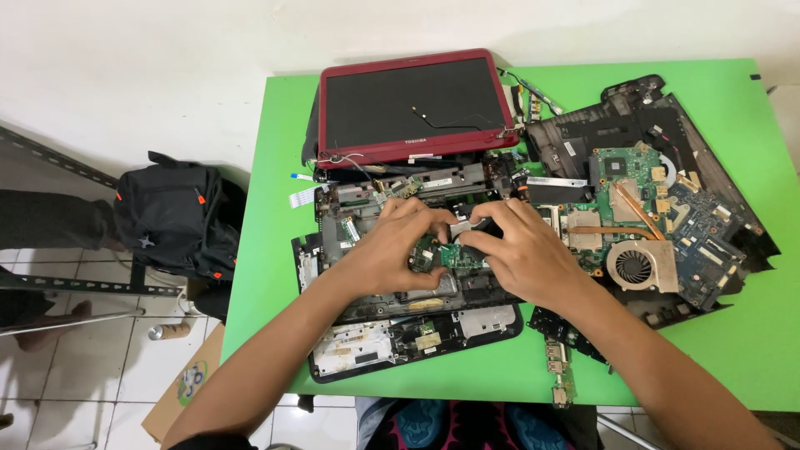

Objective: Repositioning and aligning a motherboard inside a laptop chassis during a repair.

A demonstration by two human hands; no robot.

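Note:
Both hands meet over an opened laptop base (392, 337) on the green table (267, 250). My left hand (396, 246) and my right hand (517, 246) each pinch a small green circuit board (440, 254) held just above the base, the fingers curled around its edges. A red-framed laptop screen (412, 104) lies flat just beyond the hands. To the right sits a motherboard (658, 225) with a round fan and copper heat pipe, resting on a black shell.
A narrow green board (560, 375) lies near the table's front edge. A black backpack (175, 217) rests on a metal frame left of the table. A cardboard piece (183, 387) and a small can lie on the tiled floor.

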